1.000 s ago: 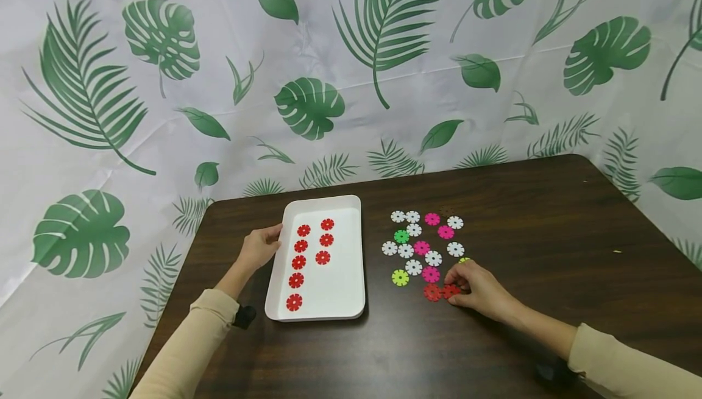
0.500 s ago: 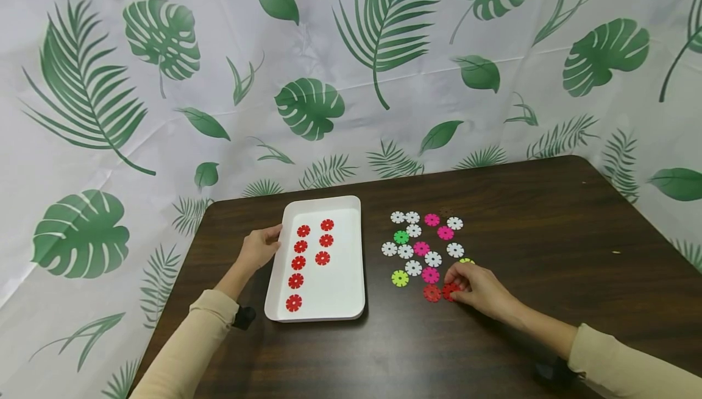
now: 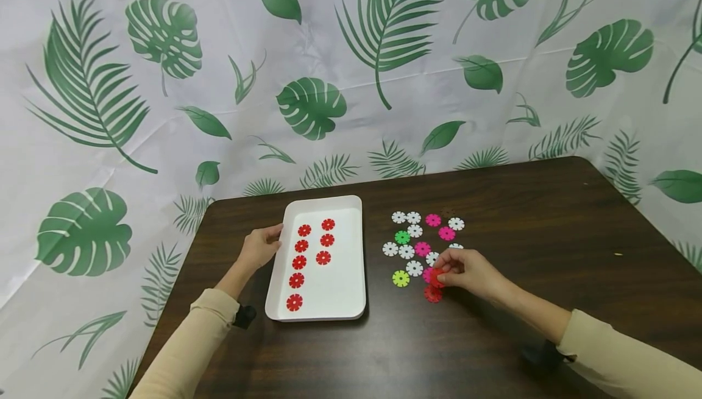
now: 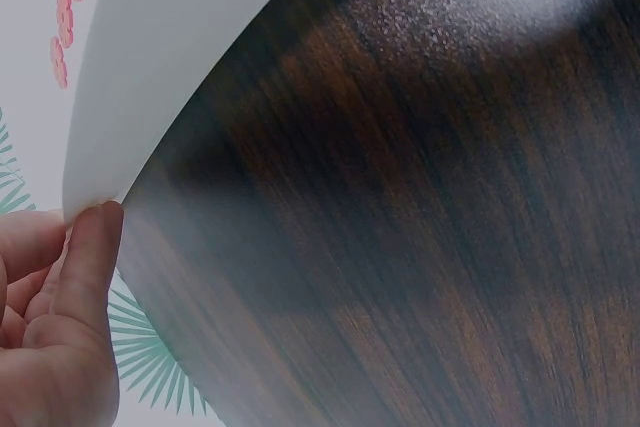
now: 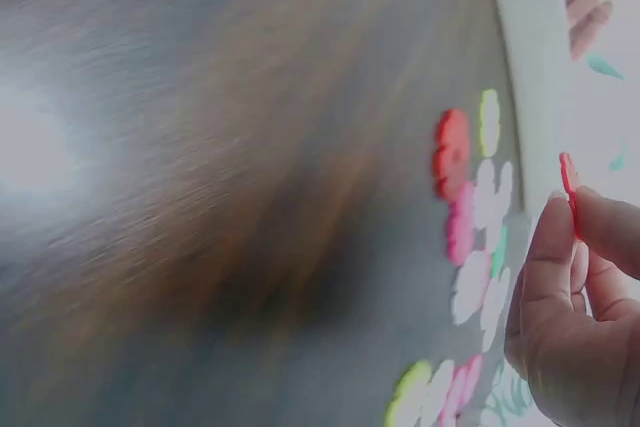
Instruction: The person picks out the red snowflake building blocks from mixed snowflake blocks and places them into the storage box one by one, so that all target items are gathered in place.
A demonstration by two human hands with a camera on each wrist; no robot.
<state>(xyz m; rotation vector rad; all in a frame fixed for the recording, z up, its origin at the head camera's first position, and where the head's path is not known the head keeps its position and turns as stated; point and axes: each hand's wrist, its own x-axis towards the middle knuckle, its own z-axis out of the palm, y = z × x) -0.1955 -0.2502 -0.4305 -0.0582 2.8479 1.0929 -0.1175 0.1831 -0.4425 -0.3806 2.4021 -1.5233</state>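
Observation:
My left hand (image 3: 260, 247) pinches the left rim of a white tray (image 3: 345, 289); the left wrist view shows thumb and fingertips at its edge. Inside the tray lie several red notched discs (image 3: 297, 280) in two columns, the left one longer. Right of the tray, my right hand (image 3: 470, 272) pinches a red interlocking disc (image 5: 568, 175) between thumb and fingers, raised off the table in the right wrist view. Just below it, another red disc (image 3: 432, 294) lies on the table. In the head view the right hand partly covers a pink disc and some white ones.
Loose discs spread right of the tray: several white (image 3: 390, 249) and pink (image 3: 433, 220) ones, a green one (image 3: 403, 237) and a yellow one (image 3: 401, 278). A brown disc (image 3: 447, 211) blends into the dark wooden table (image 3: 537, 216). A leaf-print cloth (image 3: 329, 161) hangs behind.
The right hand has lifted the red disc from beside the other red one and moved it up and left. It now hides a yellow disc seen before. Left hand and tray stay put.

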